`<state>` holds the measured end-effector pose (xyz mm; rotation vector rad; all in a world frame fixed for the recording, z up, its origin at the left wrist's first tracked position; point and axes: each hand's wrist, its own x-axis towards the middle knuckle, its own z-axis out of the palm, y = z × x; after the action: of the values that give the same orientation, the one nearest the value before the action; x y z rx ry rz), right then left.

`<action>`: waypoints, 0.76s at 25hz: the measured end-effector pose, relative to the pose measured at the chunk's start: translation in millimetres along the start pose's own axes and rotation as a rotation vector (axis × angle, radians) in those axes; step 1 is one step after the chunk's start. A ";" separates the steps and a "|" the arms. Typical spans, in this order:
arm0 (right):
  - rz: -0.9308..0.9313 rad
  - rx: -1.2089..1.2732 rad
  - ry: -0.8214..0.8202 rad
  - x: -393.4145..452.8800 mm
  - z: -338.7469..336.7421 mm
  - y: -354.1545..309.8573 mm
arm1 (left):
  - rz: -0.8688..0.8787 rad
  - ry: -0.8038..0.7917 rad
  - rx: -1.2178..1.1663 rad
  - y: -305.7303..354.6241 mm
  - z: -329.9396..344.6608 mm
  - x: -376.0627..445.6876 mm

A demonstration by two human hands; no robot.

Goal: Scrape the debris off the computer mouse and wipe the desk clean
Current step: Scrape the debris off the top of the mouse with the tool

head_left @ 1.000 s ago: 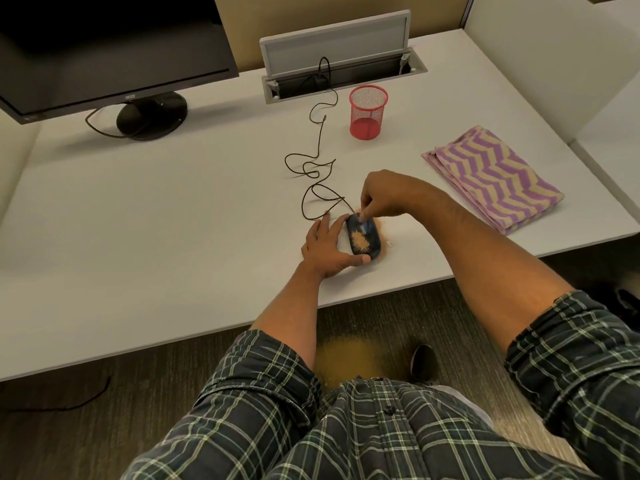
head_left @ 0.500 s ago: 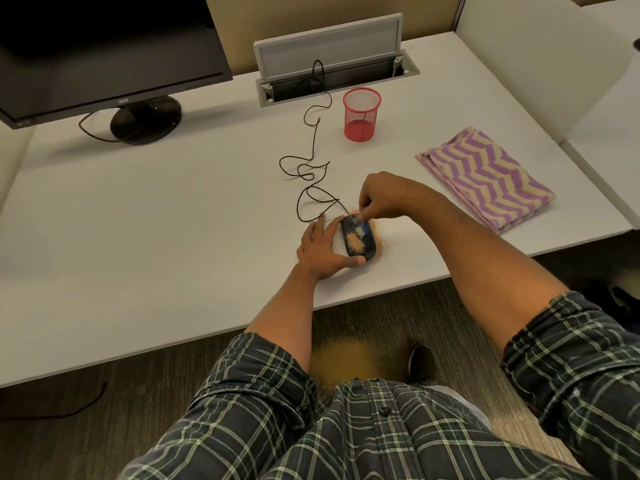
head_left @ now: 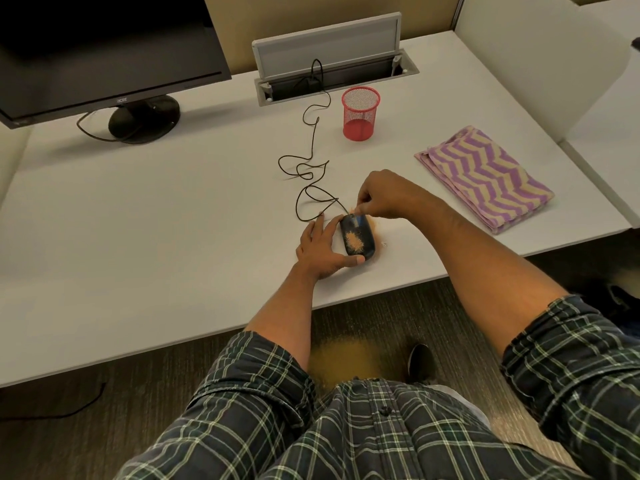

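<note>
A black wired computer mouse (head_left: 360, 245) lies near the front edge of the white desk (head_left: 173, 237), with a patch of tan debris (head_left: 354, 241) on its back. More tan debris (head_left: 375, 226) lies on the desk along its right side. My left hand (head_left: 320, 249) grips the mouse from the left, thumb at its rear end. My right hand (head_left: 384, 194) is pinched at the mouse's front end on a small bluish scraper (head_left: 358, 221), which my fingers mostly hide.
A folded purple-and-cream zigzag cloth (head_left: 485, 174) lies on the desk to the right. Behind the mouse stand a red mesh cup (head_left: 360, 114) and an open cable hatch (head_left: 332, 69), with the looped mouse cable (head_left: 308, 174) between. A monitor (head_left: 104, 46) is back left. Debris (head_left: 341, 362) is on the floor.
My right hand's fingertips have shifted slightly toward the mouse's front end. My left hand keeps its grip on the mouse. The view has drifted a little.
</note>
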<state>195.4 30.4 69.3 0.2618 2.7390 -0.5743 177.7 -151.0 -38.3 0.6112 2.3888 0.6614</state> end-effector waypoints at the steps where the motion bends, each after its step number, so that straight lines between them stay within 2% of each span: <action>1: -0.004 0.000 -0.029 -0.4 0.2 -0.3 | -0.002 -0.001 0.001 -0.1 -0.3 0.1; 5: 0.004 -0.014 -0.002 -0.1 -1.1 -1.2 | 0.004 -0.001 0.006 -1.0 0.7 0.7; 7: -0.006 -0.033 -0.048 -1.0 -0.6 -3.2 | 0.002 0.006 0.007 -0.9 0.5 0.5; 10: 0.001 -0.045 0.009 0.0 0.5 -2.1 | 0.004 0.002 0.013 -0.7 0.7 0.7; 13: 0.015 -0.040 -0.043 -2.1 0.7 0.2 | 0.003 0.003 0.019 -0.9 0.5 0.7; 17: 0.023 -0.030 0.107 -2.1 -0.1 5.0 | 0.009 0.004 0.009 -1.0 0.3 1.0; 19: -0.019 0.011 0.032 -4.6 0.3 6.8 | 0.007 0.001 0.012 -0.8 0.4 1.0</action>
<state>201.4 35.9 68.3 0.2504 2.7721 -0.5958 177.0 -150.9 -39.5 0.6249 2.3939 0.6512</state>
